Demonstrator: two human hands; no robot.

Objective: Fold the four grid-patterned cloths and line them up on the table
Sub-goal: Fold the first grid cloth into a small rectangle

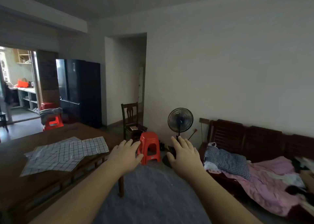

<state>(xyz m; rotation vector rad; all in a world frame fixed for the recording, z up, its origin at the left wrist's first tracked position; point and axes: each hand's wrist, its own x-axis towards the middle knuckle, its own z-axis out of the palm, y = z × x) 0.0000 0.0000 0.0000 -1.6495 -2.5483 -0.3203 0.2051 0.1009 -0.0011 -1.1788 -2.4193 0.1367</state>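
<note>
Several white grid-patterned cloths (66, 153) lie spread flat and overlapping on the dark wooden table (25, 181) at the left. Both my arms stretch forward over the floor, to the right of the table. My left hand (125, 154) is held out with straight, spread fingers and holds nothing. My right hand (184, 153) hovers the same way, palm down and empty. Neither hand touches the cloths; the nearest cloth edge is a short way left of my left hand.
A red plastic stool (150, 147) stands on the floor just beyond my hands. Behind it are a dark wooden chair (131, 120) and a black standing fan (180, 120). A wooden bench (246, 138) with piled clothes fills the right side.
</note>
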